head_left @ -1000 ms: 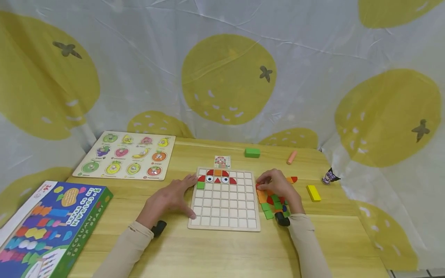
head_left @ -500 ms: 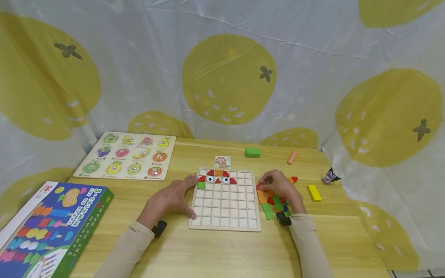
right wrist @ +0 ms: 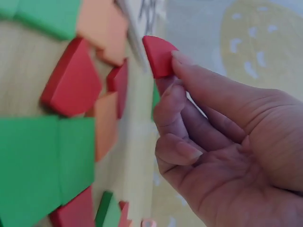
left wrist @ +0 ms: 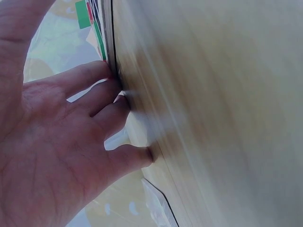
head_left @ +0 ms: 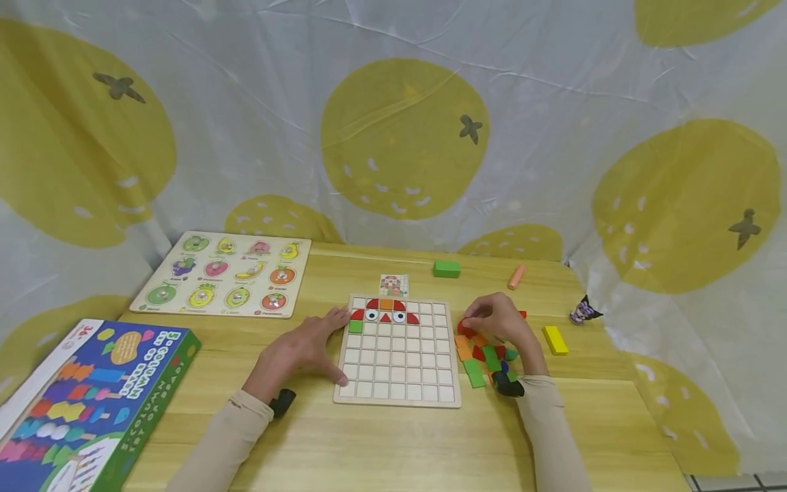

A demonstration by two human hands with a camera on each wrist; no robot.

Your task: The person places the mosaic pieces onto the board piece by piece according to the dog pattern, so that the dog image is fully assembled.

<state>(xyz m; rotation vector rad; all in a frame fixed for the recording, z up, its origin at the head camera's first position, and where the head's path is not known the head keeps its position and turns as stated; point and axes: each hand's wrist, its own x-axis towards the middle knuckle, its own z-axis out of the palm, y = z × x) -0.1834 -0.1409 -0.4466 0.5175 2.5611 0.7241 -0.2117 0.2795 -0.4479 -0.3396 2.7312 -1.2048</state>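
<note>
A red quarter-circle tile is pinched between thumb and fingers of my right hand, just above a loose pile of tiles. Green tiles, orange tiles and red ones lie in that pile, right of the gridded wooden board. Along the board's top rows sit red pieces, an orange square, two eye tiles and a green square. My left hand rests at the board's left edge, thumb by the lower corner and fingers extended to the upper edge. In the left wrist view its fingertips touch the table.
A small picture card lies behind the board. Farther back are a green block and an orange stick. A yellow block and a small figure stand right. A fruit puzzle board and a boxed toy occupy the left.
My right hand has lifted slightly and shifted right, bringing the red tile up from the pile's edge. The left hand stays in place.
</note>
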